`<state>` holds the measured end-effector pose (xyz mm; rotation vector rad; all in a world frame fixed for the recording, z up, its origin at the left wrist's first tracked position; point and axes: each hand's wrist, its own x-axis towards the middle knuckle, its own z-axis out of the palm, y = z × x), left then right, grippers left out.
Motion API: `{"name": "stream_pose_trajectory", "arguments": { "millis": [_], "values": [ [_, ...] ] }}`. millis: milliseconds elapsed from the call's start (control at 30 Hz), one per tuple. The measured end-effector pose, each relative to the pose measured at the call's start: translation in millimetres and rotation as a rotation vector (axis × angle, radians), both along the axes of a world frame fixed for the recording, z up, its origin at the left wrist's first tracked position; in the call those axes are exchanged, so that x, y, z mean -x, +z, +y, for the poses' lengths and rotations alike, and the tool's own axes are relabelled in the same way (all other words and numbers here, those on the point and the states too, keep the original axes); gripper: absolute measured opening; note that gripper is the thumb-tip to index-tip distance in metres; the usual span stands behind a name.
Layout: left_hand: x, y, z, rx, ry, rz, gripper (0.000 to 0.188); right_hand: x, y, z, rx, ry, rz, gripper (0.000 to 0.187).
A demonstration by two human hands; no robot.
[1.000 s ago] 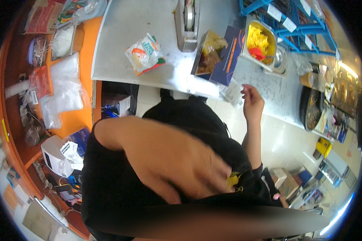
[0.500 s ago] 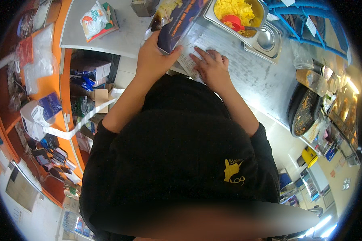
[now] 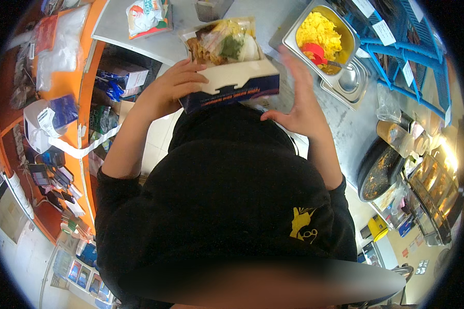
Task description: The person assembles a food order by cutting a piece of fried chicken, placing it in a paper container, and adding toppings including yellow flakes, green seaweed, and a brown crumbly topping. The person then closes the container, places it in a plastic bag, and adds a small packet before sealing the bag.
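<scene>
My left hand (image 3: 172,88) grips the left end of a dark blue cardboard food box (image 3: 237,85), its fingers over the cream upper panel. The box sits just in front of my body, above or at the counter's near edge; I cannot tell which. In its top I see browned food, something dark green and a pale piece (image 3: 249,50), seemingly behind clear film. My right hand (image 3: 303,100) is off the box, just beyond its right end, thumb spread away from blurred, raised fingers. A steel pan (image 3: 288,42) beyond it holds yellow scrambled-egg-like food (image 3: 319,35) and a red scoop (image 3: 314,52).
A steel lid (image 3: 349,82) lies by the pan on the metal counter (image 3: 340,123). Blue wire racks (image 3: 412,64) stand at far right, with a black round pan (image 3: 379,172) nearer. At far left are a small white bag (image 3: 144,19) and an orange shelf unit (image 3: 85,170).
The box has come toward me and turned, so its food-filled top now shows. My left hand moved with it. My right hand rose off the counter paper and shifted right.
</scene>
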<state>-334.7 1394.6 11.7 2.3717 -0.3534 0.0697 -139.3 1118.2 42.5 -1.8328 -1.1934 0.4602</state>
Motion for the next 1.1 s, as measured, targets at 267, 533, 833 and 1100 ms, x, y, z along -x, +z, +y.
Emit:
{"name": "stream_pose_trajectory", "arguments": {
  "millis": [267, 533, 833, 1100],
  "values": [
    [21, 1, 53, 0.317, 0.156, 0.047, 0.061, -14, -16, 46, -0.021, 0.319, 0.119, 0.055],
    [-11, -44, 48, 0.938, 0.730, 0.169, 0.055, 6, -40, 68, 0.149, -0.321, 0.380, 0.084],
    [-33, -62, 52, 0.887, 0.564, 0.147, 0.059, -22, -56, 71, 0.088, 0.269, 1.008, 0.098],
    [-51, -61, 41, 0.553, 0.803, 0.257, 0.058, 9, -74, 66, -0.149, -0.377, 0.915, 0.069]
  ]
}}
